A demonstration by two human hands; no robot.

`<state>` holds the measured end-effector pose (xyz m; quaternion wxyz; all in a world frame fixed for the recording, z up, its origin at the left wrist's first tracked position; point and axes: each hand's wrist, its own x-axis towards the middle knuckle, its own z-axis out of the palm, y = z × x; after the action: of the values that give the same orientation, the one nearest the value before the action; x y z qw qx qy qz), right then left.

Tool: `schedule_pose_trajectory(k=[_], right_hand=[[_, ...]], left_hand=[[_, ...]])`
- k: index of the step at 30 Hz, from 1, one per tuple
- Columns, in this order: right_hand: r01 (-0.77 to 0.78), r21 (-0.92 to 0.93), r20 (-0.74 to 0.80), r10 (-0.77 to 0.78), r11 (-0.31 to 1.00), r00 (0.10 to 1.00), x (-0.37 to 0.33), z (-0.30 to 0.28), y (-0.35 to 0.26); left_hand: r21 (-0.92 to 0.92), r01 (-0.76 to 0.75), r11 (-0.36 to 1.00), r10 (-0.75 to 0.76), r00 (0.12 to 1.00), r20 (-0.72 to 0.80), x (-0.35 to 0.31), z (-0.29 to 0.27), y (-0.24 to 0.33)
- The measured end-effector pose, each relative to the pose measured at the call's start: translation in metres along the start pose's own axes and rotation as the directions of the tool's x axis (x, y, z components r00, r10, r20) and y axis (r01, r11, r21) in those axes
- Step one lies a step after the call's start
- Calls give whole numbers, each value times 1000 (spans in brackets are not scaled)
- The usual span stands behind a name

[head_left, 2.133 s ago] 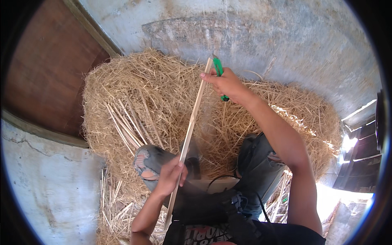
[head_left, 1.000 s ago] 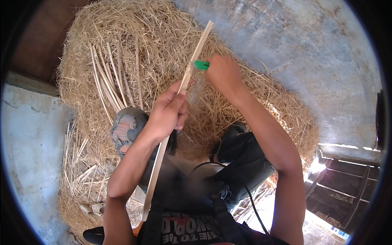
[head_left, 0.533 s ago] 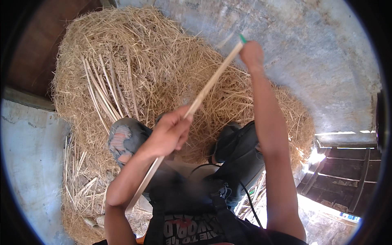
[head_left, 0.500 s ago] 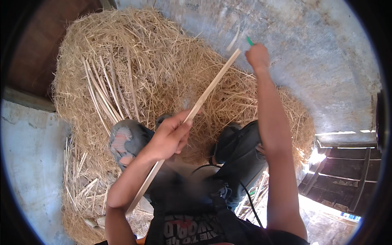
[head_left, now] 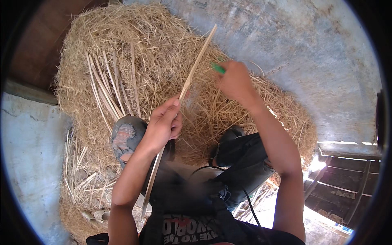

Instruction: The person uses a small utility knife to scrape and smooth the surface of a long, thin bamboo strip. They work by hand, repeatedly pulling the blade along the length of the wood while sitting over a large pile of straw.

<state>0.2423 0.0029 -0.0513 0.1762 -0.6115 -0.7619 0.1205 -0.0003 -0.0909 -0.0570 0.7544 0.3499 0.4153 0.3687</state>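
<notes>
A long, narrow pale strip (head_left: pixel 199 59) that looks like split bamboo slants upward in front of me. Around its middle my left hand (head_left: pixel 162 125) is closed, the thumb lying along it. The strip's lower end passes under my left forearm toward my lap. To its right, my right hand (head_left: pixel 235 84) is closed on a green-handled tool (head_left: pixel 218 68). That hand is smeared by motion, and no blade can be made out. Tool and strip are apart. A thin curl (head_left: pixel 256 66), perhaps a shaving, shows beyond my right hand.
A large heap of straw-like shavings (head_left: pixel 134 30) spreads before my knees. Several more strips (head_left: pixel 105 85) lie on it by my left knee. A grey wall (head_left: pixel 281 36) stands at the far right. Short hollow tube pieces (head_left: pixel 102 214) lie at the lower left.
My right hand has come down and to the left, closer to the strip. The strip stands steeper, its top end now farther left and higher. A pale shaving in the air earlier has gone from there.
</notes>
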Motion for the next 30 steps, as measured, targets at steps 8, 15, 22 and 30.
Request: schedule_pose_trajectory(k=[8,15,22,30], right_hand=[[-2,11,120,1,1000,993,-8,24,-27],[11,-111,147,5,994,989,2,34,-30],[-158,-212,-73,146,965,987,42,13,0],[-670,-70,-291,627,739,723,41,-44,145]], left_hand=[[154,-62,986,76,993,-86,12,2,-6],[457,-189,869,272,954,-124,13,-7,-23],[607,-184,773,298,950,-91,7,-3,-18],[321,-172,932,193,981,-35,-14,-12,-21]])
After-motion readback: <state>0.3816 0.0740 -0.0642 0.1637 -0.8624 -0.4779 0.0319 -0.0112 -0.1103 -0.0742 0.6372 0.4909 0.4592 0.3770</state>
